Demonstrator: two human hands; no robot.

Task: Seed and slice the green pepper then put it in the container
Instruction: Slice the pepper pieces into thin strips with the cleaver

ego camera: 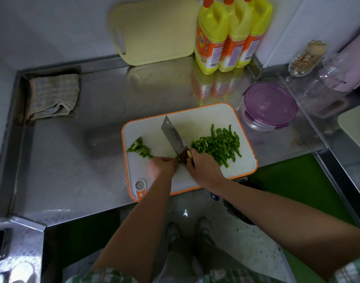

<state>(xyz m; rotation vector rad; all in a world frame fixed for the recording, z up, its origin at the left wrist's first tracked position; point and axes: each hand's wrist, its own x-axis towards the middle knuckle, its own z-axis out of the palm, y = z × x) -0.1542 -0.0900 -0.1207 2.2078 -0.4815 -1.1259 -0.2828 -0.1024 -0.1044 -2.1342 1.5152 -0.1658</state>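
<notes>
Left hand [162, 166] holds pepper [177, 158], right hand [202, 169] grips cleaver [173, 135], near board [195, 121] edge.

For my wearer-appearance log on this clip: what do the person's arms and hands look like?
The left hand and right hand are bare: no gloves, and no rings or watch that I can see. Forearms are uncovered; green-and-white checked sleeves show only at the bottom edge.
</notes>
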